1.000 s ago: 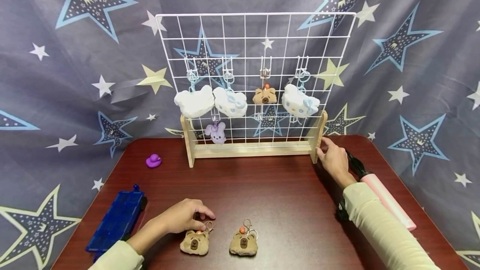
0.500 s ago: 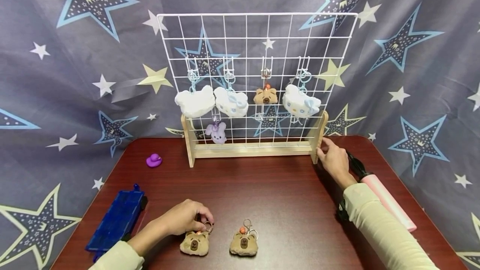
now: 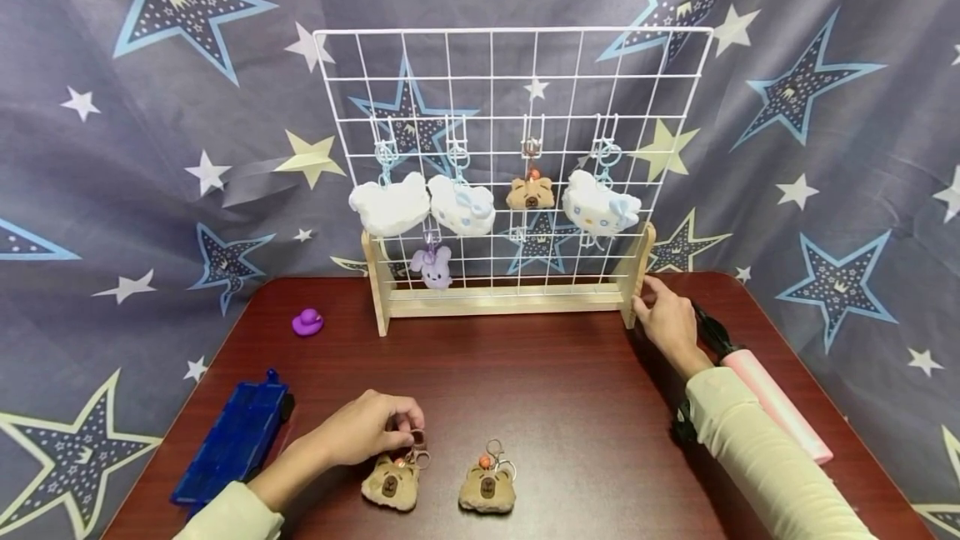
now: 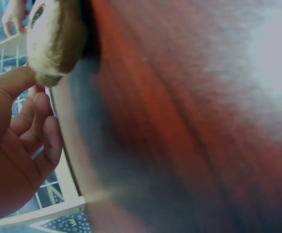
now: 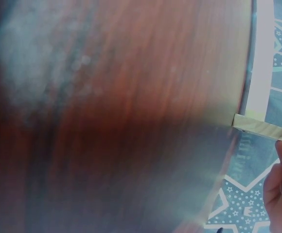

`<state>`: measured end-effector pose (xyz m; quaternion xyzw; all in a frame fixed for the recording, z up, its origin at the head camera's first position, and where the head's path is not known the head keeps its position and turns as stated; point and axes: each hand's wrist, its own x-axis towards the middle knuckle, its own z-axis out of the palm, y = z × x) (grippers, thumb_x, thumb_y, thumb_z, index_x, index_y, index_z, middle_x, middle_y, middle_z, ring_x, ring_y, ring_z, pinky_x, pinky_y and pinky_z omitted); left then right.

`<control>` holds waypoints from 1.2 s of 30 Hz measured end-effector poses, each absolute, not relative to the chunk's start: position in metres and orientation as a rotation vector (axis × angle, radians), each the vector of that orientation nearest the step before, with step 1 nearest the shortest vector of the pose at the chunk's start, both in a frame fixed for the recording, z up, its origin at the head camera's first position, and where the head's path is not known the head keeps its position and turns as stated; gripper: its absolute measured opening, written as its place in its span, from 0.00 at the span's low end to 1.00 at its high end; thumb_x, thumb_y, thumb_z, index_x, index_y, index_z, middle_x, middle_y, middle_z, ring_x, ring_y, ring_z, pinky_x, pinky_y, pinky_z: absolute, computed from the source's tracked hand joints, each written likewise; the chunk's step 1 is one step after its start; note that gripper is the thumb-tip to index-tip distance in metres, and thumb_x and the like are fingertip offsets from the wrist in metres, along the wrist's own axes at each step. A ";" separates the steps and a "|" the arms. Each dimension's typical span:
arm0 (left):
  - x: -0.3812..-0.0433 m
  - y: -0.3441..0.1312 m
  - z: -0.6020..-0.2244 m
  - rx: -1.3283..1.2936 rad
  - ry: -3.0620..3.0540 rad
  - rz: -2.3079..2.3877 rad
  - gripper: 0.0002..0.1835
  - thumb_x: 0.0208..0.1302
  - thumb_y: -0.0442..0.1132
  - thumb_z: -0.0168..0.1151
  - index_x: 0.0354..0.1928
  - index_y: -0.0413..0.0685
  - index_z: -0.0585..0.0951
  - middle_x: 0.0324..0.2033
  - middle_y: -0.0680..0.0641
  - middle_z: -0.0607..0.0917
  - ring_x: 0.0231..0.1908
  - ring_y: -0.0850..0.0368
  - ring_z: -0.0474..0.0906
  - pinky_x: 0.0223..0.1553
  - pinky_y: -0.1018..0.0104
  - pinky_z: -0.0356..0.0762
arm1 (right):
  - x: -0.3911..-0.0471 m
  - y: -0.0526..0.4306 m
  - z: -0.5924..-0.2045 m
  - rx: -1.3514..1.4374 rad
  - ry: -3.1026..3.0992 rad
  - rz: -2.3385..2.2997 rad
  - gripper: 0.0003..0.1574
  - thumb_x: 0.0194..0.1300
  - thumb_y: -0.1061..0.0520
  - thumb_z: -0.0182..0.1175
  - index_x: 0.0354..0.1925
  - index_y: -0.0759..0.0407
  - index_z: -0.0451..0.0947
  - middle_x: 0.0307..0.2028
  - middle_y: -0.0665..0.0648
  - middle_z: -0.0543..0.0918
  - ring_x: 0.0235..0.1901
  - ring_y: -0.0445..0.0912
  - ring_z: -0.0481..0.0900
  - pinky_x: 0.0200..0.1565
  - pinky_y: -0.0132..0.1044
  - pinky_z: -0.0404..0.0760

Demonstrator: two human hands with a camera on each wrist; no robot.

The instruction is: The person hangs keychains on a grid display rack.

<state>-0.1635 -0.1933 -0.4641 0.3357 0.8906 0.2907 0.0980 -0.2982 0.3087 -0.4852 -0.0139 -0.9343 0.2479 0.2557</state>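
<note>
My left hand [image 3: 367, 427] pinches the metal ring and clasp of a brown capybara plush keychain [image 3: 392, 486] between thumb and fingertips. In the left wrist view the plush head [image 4: 58, 41] is just above the pinching fingers. A second capybara keychain [image 3: 487, 490] lies to its right on the table, its clasp pointing away from me. At the back stands a white wire grid rack [image 3: 491, 77] on wooden legs. My right hand [image 3: 667, 323] holds the rack's right wooden leg [image 3: 636, 282]; in the right wrist view the fingers [image 5: 279, 189] meet that leg's wood.
Plush keychains hang on the grid: white ones [image 3: 390, 205], a capybara [image 3: 531, 192] and a purple bunny [image 3: 432, 265]. A purple duck [image 3: 307, 322] and a blue toy trailer [image 3: 232, 440] are on the left. A pink cylinder with black parts [image 3: 780, 402] lies beside my right forearm.
My left fingers have closed on the keychain's ring and lifted it slightly, and the plush has tilted. The right hand has stayed at the rack's leg.
</note>
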 end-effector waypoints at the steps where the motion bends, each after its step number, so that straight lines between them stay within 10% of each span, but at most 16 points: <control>1: -0.164 -0.193 -0.462 0.999 2.638 0.868 0.09 0.62 0.35 0.70 0.39 0.61 0.84 0.26 0.67 0.83 0.28 0.76 0.76 0.32 0.74 0.75 | -0.298 0.309 -0.485 -0.037 -2.536 0.672 0.25 0.66 0.52 0.64 0.60 0.55 0.78 0.37 0.59 0.92 0.36 0.63 0.88 0.37 0.59 0.80; 36: -0.207 -0.144 -0.418 1.132 2.756 1.132 0.11 0.65 0.37 0.68 0.48 0.56 0.87 0.31 0.56 0.90 0.30 0.68 0.84 0.34 0.72 0.82 | -0.297 0.309 -0.483 -0.071 -2.547 0.685 0.26 0.65 0.52 0.65 0.61 0.53 0.79 0.38 0.59 0.92 0.40 0.65 0.88 0.38 0.60 0.80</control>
